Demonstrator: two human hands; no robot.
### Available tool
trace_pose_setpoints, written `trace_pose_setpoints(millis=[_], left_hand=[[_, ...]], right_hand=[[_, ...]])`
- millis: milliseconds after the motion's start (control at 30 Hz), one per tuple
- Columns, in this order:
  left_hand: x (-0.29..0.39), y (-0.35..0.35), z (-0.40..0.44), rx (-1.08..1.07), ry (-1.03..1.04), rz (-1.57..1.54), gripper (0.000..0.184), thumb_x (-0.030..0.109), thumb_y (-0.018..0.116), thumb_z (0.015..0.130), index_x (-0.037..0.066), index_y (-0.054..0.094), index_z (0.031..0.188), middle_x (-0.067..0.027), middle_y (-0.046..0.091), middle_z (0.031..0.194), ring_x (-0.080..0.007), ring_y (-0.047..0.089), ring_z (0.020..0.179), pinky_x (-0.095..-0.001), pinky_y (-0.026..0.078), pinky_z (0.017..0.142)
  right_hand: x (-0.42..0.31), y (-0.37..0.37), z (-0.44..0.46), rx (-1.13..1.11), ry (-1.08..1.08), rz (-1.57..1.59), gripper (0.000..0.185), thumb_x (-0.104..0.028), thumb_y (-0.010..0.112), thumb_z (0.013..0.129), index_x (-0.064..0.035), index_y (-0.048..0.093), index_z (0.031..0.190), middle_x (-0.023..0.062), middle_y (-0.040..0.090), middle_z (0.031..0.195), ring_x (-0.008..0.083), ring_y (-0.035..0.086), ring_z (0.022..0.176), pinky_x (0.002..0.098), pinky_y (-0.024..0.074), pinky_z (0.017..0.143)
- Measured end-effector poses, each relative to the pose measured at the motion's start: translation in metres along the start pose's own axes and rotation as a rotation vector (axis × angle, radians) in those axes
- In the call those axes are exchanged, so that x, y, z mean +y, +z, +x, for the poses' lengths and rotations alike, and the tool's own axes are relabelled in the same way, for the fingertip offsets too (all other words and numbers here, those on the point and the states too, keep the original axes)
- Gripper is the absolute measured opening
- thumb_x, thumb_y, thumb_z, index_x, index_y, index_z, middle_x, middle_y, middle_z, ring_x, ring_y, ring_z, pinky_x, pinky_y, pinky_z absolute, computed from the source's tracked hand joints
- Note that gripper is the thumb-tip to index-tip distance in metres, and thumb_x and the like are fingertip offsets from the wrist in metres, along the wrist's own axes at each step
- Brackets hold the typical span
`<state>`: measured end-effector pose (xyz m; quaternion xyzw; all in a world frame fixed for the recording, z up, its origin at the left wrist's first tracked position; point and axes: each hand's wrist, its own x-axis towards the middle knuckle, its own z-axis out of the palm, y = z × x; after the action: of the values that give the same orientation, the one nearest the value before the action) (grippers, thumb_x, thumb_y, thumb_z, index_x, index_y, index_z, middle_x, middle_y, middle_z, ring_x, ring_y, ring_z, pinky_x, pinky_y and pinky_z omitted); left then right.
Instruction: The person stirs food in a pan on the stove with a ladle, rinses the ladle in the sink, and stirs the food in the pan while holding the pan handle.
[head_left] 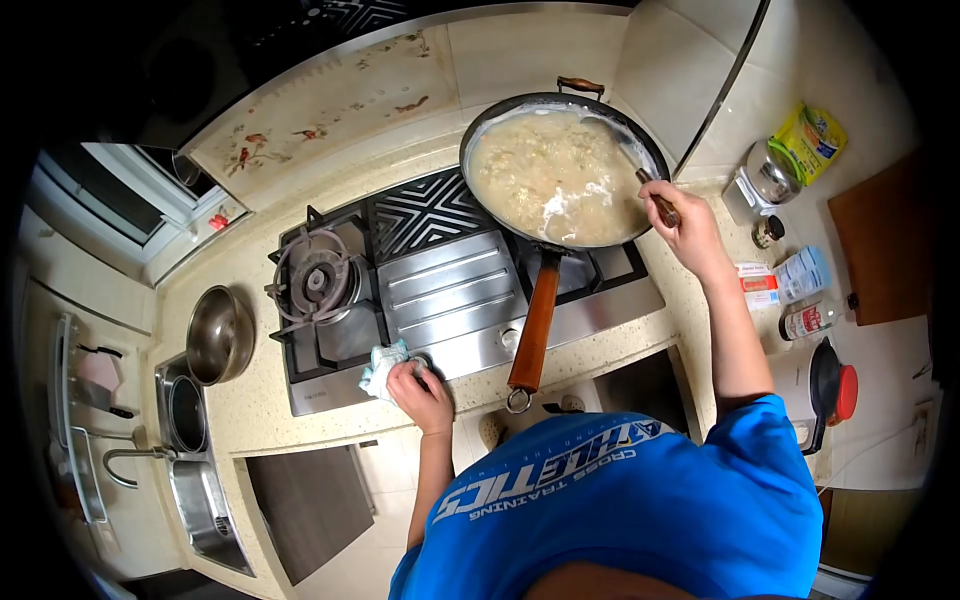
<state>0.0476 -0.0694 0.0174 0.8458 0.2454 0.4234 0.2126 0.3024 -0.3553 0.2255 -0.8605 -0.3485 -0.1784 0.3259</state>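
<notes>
Cloth (384,372) nearest, bunched at the front of the cooktop (455,290): limp and light by the look, easy to pinch at any fold. Left hand (422,398) on it, fingers bent; closed on the folds or only pressing, cannot tell. Close by, long wooden handle (539,325) of the pan (466,165), reaching back over the cooktop's front edge, with no hand around it. Farther out, at the pan's right side, right hand (692,235) clamped on the wooden end of a utensil (668,211), fingers wrapped; shaft slanting into pale, soupy food (540,165). Utensil probably stiff and fairly light, best held by the wood; food soft, likely with mild drag. Pan wide, rigid, over the cooktop's right part; heavy when this full, judging by eye, and prone to slop if tilted. For lifting, long handle plus far loop handle (580,86), the latter perhaps hot. Beyond, tiled wall (370,95).
</notes>
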Motion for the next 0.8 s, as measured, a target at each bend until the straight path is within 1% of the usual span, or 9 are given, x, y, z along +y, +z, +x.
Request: trace_pose_setpoints(millis=[33, 67, 133, 167, 200, 267, 500, 700, 800], left_hand=[[0.0, 0.0, 0.0, 0.006, -0.002, -0.001, 0.017, 0.002, 0.055, 0.079, -0.001, 0.051, 0.095, -0.0192, 0.05, 0.098, -0.0363, 0.046, 0.093, -0.0446, 0.036, 0.083], [-0.001, 0.0, 0.0, 0.006, -0.001, 0.002, 0.017, 0.002, 0.055, 0.078, -0.001, 0.051, 0.095, -0.0192, 0.05, 0.098, -0.0363, 0.046, 0.093, -0.0446, 0.036, 0.083], [-0.001, 0.0, 0.0, 0.006, -0.002, 0.003, 0.017, 0.002, 0.055, 0.078, -0.001, 0.051, 0.094, -0.0191, 0.05, 0.098, -0.0362, 0.046, 0.093, -0.0446, 0.036, 0.083], [-0.001, 0.0, 0.0, 0.007, -0.002, 0.0, 0.016, 0.002, 0.055, 0.078, -0.001, 0.051, 0.094, -0.0191, 0.05, 0.097, -0.0362, 0.046, 0.093, -0.0445, 0.036, 0.083], [-0.001, 0.0, 0.0, 0.008, -0.001, -0.001, 0.016, 0.002, 0.055, 0.079, -0.001, 0.051, 0.094, -0.019, 0.05, 0.097, -0.0362, 0.046, 0.093, -0.0444, 0.036, 0.083], [-0.001, 0.0, 0.0, 0.015, 0.004, -0.008, 0.016, 0.002, 0.055, 0.079, -0.001, 0.051, 0.094, -0.019, 0.05, 0.097, -0.0361, 0.047, 0.093, -0.0443, 0.036, 0.083], [0.0, -0.001, 0.0, 0.016, -0.002, -0.025, 0.017, 0.003, 0.056, 0.079, 0.0, 0.052, 0.095, -0.0188, 0.05, 0.097, -0.0359, 0.047, 0.094, -0.044, 0.036, 0.084], [0.001, -0.001, 0.001, 0.03, 0.013, -0.033, 0.016, 0.002, 0.056, 0.079, 0.0, 0.052, 0.095, -0.0188, 0.05, 0.098, -0.036, 0.047, 0.093, -0.0439, 0.036, 0.084], [-0.001, 0.0, 0.0, 0.03, 0.01, -0.036, 0.017, 0.002, 0.056, 0.078, 0.0, 0.052, 0.095, -0.0187, 0.05, 0.098, -0.0359, 0.047, 0.093, -0.0438, 0.036, 0.083]], right_hand=[[0.001, 0.005, 0.002, -0.009, 0.044, 0.07, 0.012, -0.012, 0.059, 0.085, -0.0085, 0.06, 0.096, 0.0121, 0.063, 0.076, 0.0229, 0.062, 0.065, 0.0305, 0.0478, 0.06], [0.001, 0.01, 0.004, -0.009, 0.04, 0.069, 0.012, -0.012, 0.059, 0.085, -0.0085, 0.06, 0.096, 0.0121, 0.063, 0.076, 0.0229, 0.062, 0.065, 0.0305, 0.0478, 0.06], [0.003, 0.019, 0.01, 0.019, 0.137, 0.205, 0.014, -0.011, 0.058, 0.086, -0.0051, 0.059, 0.098, 0.009, 0.063, 0.076, 0.0167, 0.059, 0.062, 0.0284, 0.0467, 0.059], [0.005, 0.021, 0.013, 0.002, 0.189, 0.291, 0.015, -0.011, 0.056, 0.087, -0.0016, 0.059, 0.099, 0.0036, 0.06, 0.074, 0.0087, 0.053, 0.059, 0.0243, 0.0433, 0.054], [0.004, 0.023, 0.016, 0.001, 0.186, 0.289, 0.015, -0.011, 0.056, 0.087, -0.0016, 0.059, 0.099, 0.0036, 0.06, 0.074, 0.0087, 0.053, 0.059, 0.0243, 0.0433, 0.054], [0.0, 0.026, 0.021, -0.021, 0.317, 0.497, 0.016, -0.011, 0.055, 0.088, -0.001, 0.059, 0.1, 0.0, 0.056, 0.07, 0.0047, 0.048, 0.055, 0.021, 0.0395, 0.049], [-0.014, 0.028, 0.029, -0.021, 0.37, 0.713, 0.015, -0.011, 0.053, 0.089, -0.0007, 0.059, 0.098, -0.0006, 0.054, 0.064, 0.0041, 0.046, 0.049, 0.0193, 0.0358, 0.043], [-0.007, 0.017, 0.024, 0.037, 0.52, 0.904, 0.019, -0.018, 0.053, 0.088, -0.0052, 0.061, 0.1, 0.0008, 0.055, 0.059, 0.006, 0.044, 0.043, 0.0188, 0.0303, 0.038], [-0.002, 0.013, 0.02, 0.129, 0.641, 1.059, 0.022, -0.018, 0.052, 0.088, -0.0019, 0.059, 0.1, 0.0028, 0.053, 0.06, 0.0067, 0.041, 0.041, 0.0191, 0.0267, 0.037]])
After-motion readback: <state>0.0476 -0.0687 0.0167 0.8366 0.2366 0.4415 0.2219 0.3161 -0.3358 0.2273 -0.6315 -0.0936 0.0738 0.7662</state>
